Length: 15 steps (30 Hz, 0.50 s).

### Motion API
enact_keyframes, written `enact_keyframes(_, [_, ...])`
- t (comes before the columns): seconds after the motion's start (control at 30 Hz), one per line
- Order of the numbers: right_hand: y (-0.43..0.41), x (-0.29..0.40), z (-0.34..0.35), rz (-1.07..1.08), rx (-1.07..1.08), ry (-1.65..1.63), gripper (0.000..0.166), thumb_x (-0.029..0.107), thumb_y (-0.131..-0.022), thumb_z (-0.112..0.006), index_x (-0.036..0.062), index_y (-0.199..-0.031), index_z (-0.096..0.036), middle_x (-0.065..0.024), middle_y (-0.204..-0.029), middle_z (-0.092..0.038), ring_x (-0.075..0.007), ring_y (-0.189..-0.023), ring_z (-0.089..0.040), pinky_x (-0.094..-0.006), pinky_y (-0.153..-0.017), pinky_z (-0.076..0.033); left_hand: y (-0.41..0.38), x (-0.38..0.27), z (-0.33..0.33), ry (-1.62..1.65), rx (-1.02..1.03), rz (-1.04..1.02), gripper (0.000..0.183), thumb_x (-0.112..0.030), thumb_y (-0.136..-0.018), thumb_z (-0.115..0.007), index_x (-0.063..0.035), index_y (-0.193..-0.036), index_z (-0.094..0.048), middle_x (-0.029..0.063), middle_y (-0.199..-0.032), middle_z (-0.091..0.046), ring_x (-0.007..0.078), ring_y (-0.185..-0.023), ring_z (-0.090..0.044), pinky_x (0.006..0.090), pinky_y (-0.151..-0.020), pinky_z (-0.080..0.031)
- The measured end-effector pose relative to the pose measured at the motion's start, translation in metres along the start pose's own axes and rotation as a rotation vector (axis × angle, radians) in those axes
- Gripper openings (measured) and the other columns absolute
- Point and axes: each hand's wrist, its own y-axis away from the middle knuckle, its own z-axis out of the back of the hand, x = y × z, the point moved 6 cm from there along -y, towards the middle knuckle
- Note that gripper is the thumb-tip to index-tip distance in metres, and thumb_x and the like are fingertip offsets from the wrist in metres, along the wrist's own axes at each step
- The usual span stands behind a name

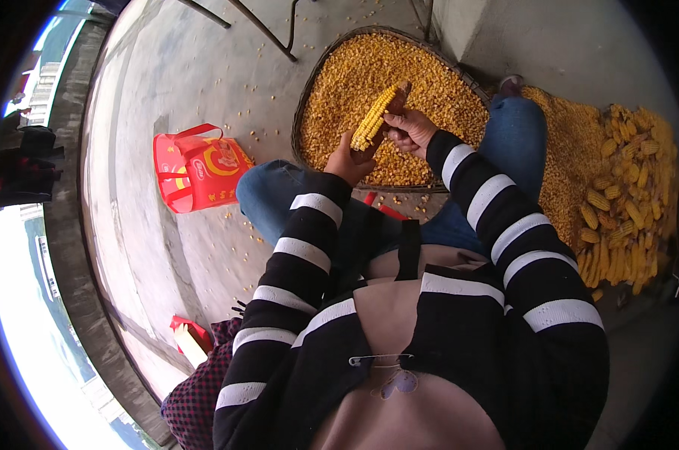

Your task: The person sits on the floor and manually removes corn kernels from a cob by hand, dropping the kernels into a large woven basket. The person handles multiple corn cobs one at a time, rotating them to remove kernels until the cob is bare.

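Observation:
A partly stripped corn cob (374,119) with yellow kernels is held at a slant over a wicker basket (298,121). My left hand (346,161) grips its lower end. My right hand (411,130) closes around its right side, thumb towards the kernels. Along the cob's right side lies a reddish-brown elongated piece (398,100), partly hidden by the cob and my fingers; I cannot tell whether it is a bare cob or a tool. Loose corn kernels (334,90) fill the basket beneath both hands.
A red carrier bag (201,169) bearing writing stands left, among scattered kernels. On the right are a heap of kernels (564,152) and several corn cobs (626,208). Metal legs (266,31) stand beyond the basket. Someone's checked sleeve (199,399) shows at lower left.

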Motion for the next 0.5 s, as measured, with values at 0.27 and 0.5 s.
enact_keyframes(0.27, [0.006,0.01,-0.004,0.043,-0.125,0.051,0.027,0.032,-0.078,-0.065,0.009,-0.085,-0.054,-0.0019,-0.061,-0.051,-0.0069,-0.04,-0.039,-0.0214,-0.034,-0.026,0.002,-0.01,-0.003,-0.101,0.018,0.029,0.071,-0.014,-0.069,-0.069,-0.0051,-0.126,-0.028,0.0133,-0.096,-0.062,0.0206,-0.09,-0.06,0.0305,-0.075,-0.047])
enact_keyframes(0.5, [0.002,0.006,-0.002,0.091,-0.134,0.115,0.029,0.03,-0.074,-0.069,0.0082,-0.083,-0.053,0.0001,-0.057,-0.048,-0.004,-0.038,-0.033,-0.019,-0.034,-0.021,-0.002,-0.004,0.002,-0.382,-0.001,0.022,0.071,-0.017,-0.068,-0.071,-0.0022,-0.123,-0.028,0.0136,-0.093,-0.062,0.0213,-0.086,-0.061,0.0316,-0.072,-0.047])
